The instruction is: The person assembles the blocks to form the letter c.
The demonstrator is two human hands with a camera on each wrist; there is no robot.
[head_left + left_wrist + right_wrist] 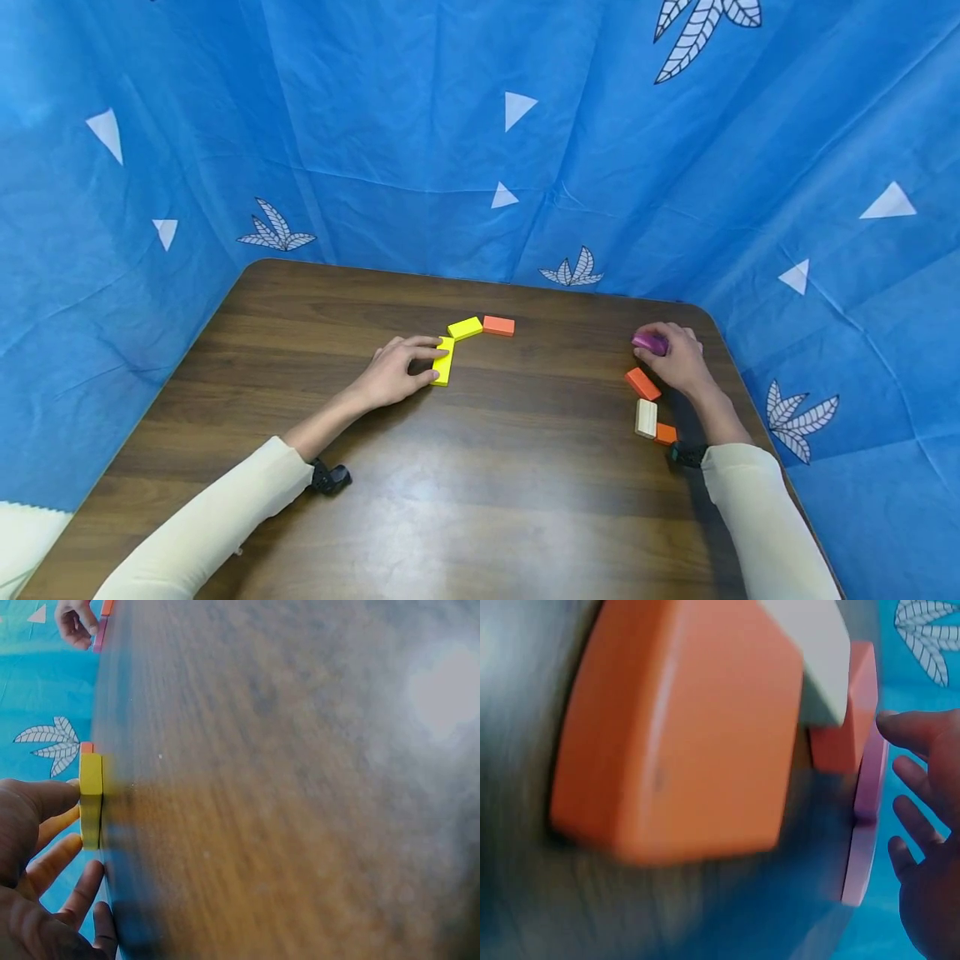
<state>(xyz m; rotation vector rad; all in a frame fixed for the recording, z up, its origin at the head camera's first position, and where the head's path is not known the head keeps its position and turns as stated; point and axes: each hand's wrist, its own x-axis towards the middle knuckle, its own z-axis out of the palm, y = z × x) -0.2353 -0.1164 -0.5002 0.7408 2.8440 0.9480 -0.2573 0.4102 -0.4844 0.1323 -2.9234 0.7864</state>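
On the left part of the table, my left hand (396, 371) pinches a yellow block (444, 363) between thumb and fingers. That block lies flat, and its far end meets a second yellow block (465, 328). A coral block (498, 326) continues the line to the right. Over on the right side, my right hand (678, 358) holds a purple block (649, 342), thumb on the near side and fingers on the far side. In the right wrist view a lilac block (859, 862) lies end to end with the purple block (870, 780); the hand hides it in the head view.
Nearer than the purple block lie a red-orange block (642, 383), a pale wooden block (647, 418) and an orange block (666, 433), close together. Blue patterned cloth (420, 183) hangs behind and beside the brown wooden table (480, 483).
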